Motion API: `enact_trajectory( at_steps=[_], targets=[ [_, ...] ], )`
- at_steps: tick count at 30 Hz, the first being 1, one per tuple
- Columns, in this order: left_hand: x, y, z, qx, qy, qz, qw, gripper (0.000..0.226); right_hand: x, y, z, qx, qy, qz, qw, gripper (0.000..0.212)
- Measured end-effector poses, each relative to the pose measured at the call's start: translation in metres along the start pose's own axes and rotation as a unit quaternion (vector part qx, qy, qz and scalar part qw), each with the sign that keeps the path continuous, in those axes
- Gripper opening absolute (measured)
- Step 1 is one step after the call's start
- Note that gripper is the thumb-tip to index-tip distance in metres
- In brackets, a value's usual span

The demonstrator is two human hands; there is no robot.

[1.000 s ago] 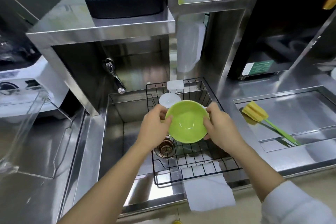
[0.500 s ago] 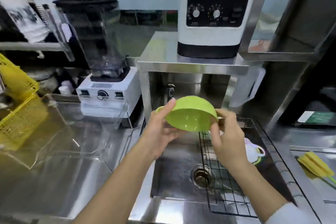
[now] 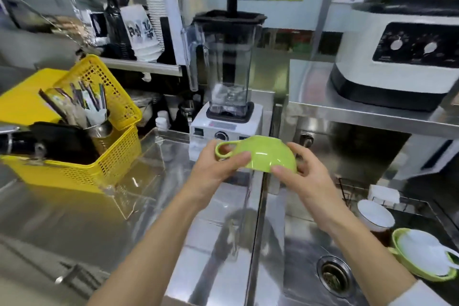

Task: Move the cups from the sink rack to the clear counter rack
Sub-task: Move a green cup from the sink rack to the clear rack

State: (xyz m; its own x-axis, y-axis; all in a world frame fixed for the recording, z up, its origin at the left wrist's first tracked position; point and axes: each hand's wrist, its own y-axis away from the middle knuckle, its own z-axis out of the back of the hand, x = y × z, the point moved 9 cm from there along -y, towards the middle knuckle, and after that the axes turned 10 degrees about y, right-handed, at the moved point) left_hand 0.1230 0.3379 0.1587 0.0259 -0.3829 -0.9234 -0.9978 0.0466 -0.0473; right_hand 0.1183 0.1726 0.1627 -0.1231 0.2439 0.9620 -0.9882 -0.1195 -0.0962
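A green cup (image 3: 260, 155) with a loop handle is held upside down in the air, above the counter edge left of the sink. My left hand (image 3: 218, 169) grips it at the handle side, and my right hand (image 3: 301, 174) grips the rim on the right. The clear counter rack (image 3: 139, 171) is a transparent box on the steel counter to the left. The black wire sink rack (image 3: 347, 189) is at the right edge. In it lie a white cup (image 3: 376, 213) and a green cup with a white inside (image 3: 422, 253).
A yellow basket (image 3: 116, 146) with utensils stands at the left, inside or just behind the clear rack. A blender (image 3: 228, 77) stands behind the held cup. A white appliance (image 3: 402, 57) sits on a steel shelf at the right. The sink drain (image 3: 335, 274) lies lower right.
Both hands lifted the green cup out of the sink rack, turned it upside down and carried it left. The view swung left, bringing the clear rack and yellow basket into sight.
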Motion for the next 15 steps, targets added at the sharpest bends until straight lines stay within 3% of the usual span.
enact_trajectory(
  at_steps=[3, 6, 11, 15],
  targets=[
    [-0.026, -0.009, 0.027, 0.046, -0.157, -0.023, 0.986, 0.044, 0.014, -0.013, -0.023, 0.034, 0.111, 0.04, 0.992, 0.094],
    [-0.044, -0.024, 0.046, 0.059, -0.359, -0.038, 0.931, 0.059, 0.025, -0.024, -0.044, 0.03, 0.26, 0.089, 0.961, 0.111],
    [-0.047, -0.051, 0.061, 0.072, -0.576, -0.048, 0.813, 0.07, 0.032, -0.036, -0.07, -0.011, 0.398, 0.149, 0.905, 0.099],
    [-0.026, -0.066, 0.076, 0.089, -0.654, -0.023, 0.751, 0.079, 0.011, -0.046, -0.085, -0.022, 0.482, 0.142, 0.865, 0.101]
  ],
)
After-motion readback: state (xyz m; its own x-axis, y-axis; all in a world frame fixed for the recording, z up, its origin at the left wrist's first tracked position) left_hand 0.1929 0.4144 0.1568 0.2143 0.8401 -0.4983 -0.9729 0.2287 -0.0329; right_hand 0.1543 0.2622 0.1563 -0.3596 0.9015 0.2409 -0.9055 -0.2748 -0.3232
